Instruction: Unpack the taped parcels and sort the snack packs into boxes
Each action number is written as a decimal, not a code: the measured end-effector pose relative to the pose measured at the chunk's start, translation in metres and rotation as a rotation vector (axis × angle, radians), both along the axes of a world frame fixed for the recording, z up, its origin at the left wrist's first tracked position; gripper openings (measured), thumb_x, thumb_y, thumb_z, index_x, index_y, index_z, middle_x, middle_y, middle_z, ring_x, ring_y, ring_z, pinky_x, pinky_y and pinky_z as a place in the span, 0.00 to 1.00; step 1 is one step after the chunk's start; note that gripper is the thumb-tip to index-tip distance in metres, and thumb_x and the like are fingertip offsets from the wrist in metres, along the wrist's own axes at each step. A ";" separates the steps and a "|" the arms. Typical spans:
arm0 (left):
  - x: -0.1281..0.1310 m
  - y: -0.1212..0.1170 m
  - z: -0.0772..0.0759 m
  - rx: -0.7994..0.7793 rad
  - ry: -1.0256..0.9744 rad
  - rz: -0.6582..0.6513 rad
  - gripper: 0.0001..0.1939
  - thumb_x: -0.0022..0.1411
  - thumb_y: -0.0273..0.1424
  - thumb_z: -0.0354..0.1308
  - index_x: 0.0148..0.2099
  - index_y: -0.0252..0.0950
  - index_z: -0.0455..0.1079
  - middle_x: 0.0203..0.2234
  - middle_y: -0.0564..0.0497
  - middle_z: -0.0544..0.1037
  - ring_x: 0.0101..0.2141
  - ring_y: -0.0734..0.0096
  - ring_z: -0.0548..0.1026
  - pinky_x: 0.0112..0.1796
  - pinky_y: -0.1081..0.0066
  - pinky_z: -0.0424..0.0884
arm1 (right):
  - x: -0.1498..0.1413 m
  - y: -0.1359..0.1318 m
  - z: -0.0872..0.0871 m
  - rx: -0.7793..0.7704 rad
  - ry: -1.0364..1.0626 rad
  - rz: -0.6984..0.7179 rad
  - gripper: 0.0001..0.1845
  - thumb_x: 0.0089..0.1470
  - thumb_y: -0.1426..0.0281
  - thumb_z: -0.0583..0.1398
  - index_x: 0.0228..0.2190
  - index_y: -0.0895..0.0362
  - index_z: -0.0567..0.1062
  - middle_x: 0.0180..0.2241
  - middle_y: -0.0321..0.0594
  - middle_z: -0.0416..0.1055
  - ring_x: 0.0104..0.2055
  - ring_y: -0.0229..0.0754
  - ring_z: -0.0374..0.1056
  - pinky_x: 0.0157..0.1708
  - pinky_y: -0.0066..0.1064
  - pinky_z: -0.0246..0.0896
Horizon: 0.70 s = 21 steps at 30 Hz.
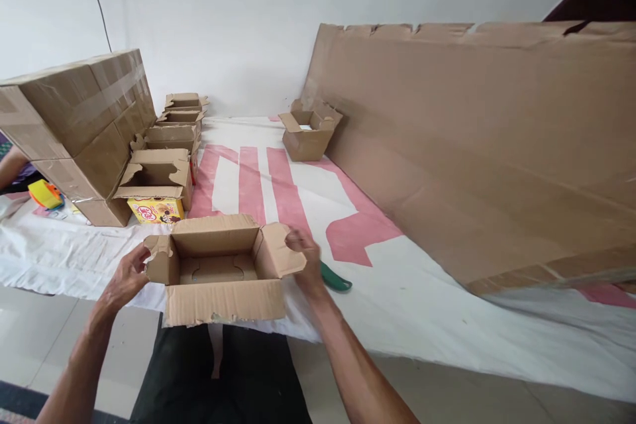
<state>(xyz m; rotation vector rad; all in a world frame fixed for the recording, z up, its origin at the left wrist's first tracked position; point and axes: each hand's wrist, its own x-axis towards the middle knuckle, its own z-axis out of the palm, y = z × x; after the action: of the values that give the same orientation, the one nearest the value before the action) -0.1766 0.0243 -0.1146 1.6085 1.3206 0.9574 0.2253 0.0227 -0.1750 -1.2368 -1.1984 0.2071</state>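
Note:
A small cardboard box [223, 301] with its top flaps spread is in front of me, over the near table edge, and its inside shows bare. My left hand [130, 273] pinches the torn flap on the left side. At the opposite end, my right hand [307, 257] holds the right flap; its fingers are slightly blurred. Just beyond my right wrist lies a dark green curved handle [336, 277], partly hidden by the arm. A yellow printed carton [156, 210] stands beyond the box, to the left.
Several open cardboard boxes [156, 175] line up beside a taped carton stack [74, 126]. Another open box [308, 139] leans by a large cardboard sheet [477, 146] on the right. A yellow tape roll [44, 194] lies left, near a person's arm [12, 165]. White-and-pink cloth [422, 318] covers the table.

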 end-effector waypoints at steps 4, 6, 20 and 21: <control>0.014 -0.019 0.007 0.003 -0.036 -0.093 0.30 0.54 0.49 0.78 0.54 0.41 0.81 0.50 0.43 0.86 0.52 0.45 0.82 0.51 0.57 0.81 | 0.007 -0.038 0.059 0.045 0.086 -0.078 0.20 0.72 0.51 0.60 0.43 0.54 0.81 0.40 0.43 0.82 0.40 0.46 0.79 0.41 0.38 0.78; 0.023 -0.020 0.008 0.026 -0.032 -0.112 0.36 0.53 0.50 0.78 0.61 0.42 0.79 0.57 0.43 0.84 0.58 0.41 0.80 0.57 0.52 0.79 | -0.015 -0.059 0.089 0.010 -0.181 0.214 0.17 0.72 0.54 0.62 0.50 0.51 0.82 0.48 0.46 0.83 0.50 0.50 0.79 0.49 0.43 0.77; 0.098 -0.041 0.017 0.259 -0.030 -0.102 0.43 0.51 0.54 0.81 0.63 0.44 0.76 0.57 0.41 0.82 0.58 0.42 0.80 0.60 0.48 0.75 | -0.061 -0.085 0.103 -0.173 -0.553 0.576 0.04 0.61 0.72 0.63 0.33 0.53 0.76 0.32 0.37 0.79 0.36 0.45 0.74 0.43 0.37 0.67; 0.101 -0.042 0.014 0.285 -0.027 -0.080 0.42 0.51 0.52 0.82 0.63 0.45 0.76 0.56 0.42 0.83 0.57 0.43 0.80 0.59 0.48 0.76 | -0.062 -0.086 0.108 -0.173 -0.537 0.544 0.04 0.61 0.72 0.63 0.33 0.53 0.76 0.32 0.37 0.78 0.36 0.45 0.74 0.43 0.37 0.67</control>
<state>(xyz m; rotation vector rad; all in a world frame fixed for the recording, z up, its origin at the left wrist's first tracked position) -0.0757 -0.0179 -0.1009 1.8404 1.1310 1.1542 0.1629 -0.0633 -0.0673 -1.1213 -2.0143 0.4005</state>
